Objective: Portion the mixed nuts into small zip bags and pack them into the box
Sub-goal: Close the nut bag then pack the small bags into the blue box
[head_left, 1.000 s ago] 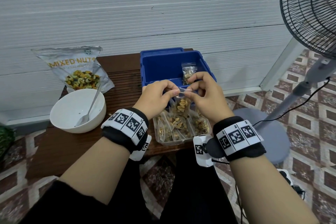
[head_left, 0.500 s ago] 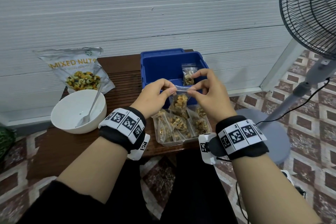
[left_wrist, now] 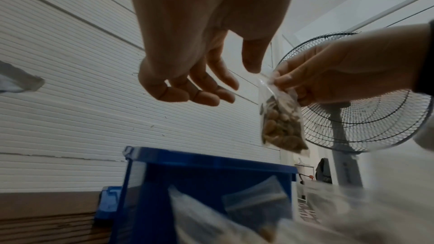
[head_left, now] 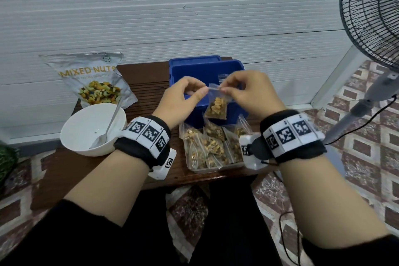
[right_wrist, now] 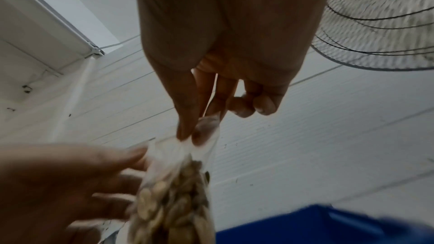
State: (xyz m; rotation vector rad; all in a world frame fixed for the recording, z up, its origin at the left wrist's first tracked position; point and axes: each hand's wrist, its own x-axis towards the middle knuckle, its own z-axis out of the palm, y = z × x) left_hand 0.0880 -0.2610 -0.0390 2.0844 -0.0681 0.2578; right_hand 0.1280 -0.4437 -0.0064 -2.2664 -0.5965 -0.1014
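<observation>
Nearest me, on the front edge of the brown wooden counter (head_left: 64,170), sits the shallow clear plastic tray (head_left: 212,168) of filled zip bags. Above it my right hand (head_left: 248,90) pinches the top seal strip of the small clear zip bag of mixed nuts (head_left: 216,106) between thumb and forefinger, so the bag hangs with its long axis straight down. My left hand (head_left: 181,97) is released, fingers loosely curled, thumb tip just beside the bag's left corner; whether it touches I cannot tell. Directly beyond and below the hanging bag lies the open blue plastic box (head_left: 190,71), one packed bag (head_left: 223,76) leaning inside, so I judge the right hand nearer for the drop. Far left stand the white ceramic bowl (head_left: 73,136) with its metal spoon (head_left: 108,127) and the silver mixed-nuts pouch (head_left: 95,80)
</observation>
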